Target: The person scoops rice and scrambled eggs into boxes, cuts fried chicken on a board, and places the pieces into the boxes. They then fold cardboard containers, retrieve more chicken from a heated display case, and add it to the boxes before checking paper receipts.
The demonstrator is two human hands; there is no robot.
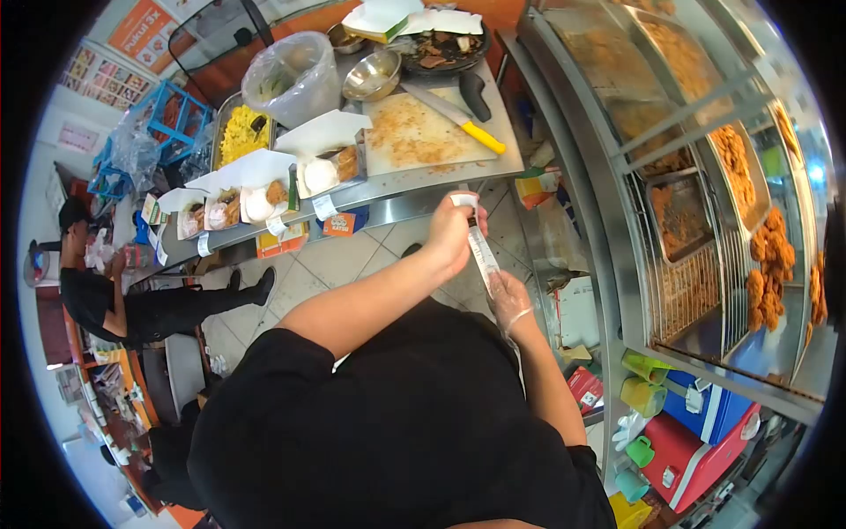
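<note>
A long printed paper strip [482, 256] runs between my two hands, in front of my chest. My left hand [452, 236] is closed on its upper end, where a white piece of paper shows above the fingers. Lower down the strip, my right hand [510, 301], in a clear plastic glove, pinches it. Beyond my hands a cutting board [405, 132] with brown crumbs lies on the steel counter, with a yellow-handled knife [482, 137] on it. Open food boxes [328, 173] with rice and fried pieces stand along the counter's front edge, paper slips hanging from some.
A bagged bucket [295, 78], a metal bowl [372, 76] and a dark pan [443, 51] stand at the counter's back. Racks of fried food [681, 220] fill the right side. Another person [97, 291] stands at the left. Coolers [687, 458] sit at lower right.
</note>
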